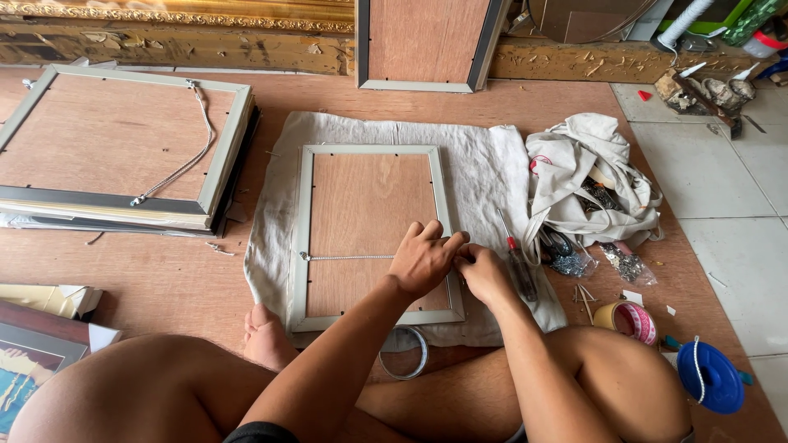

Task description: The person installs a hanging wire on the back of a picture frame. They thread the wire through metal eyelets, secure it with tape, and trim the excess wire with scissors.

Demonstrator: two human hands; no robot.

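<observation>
A picture frame with a grey border lies face down on a pale cloth, its brown backing board up. A thin white cord runs across the back from the left rail toward the right rail. My left hand rests on the right rail with fingers curled over the cord's end. My right hand presses against it from the right, fingertips pinched at the same spot. What the fingers hold there is hidden.
A red-handled screwdriver lies on the cloth beside my right hand. Bags of small metal hardware, a tape roll, a blue cord spool, a crumpled cloth bag, and a stack of frames at left surround me.
</observation>
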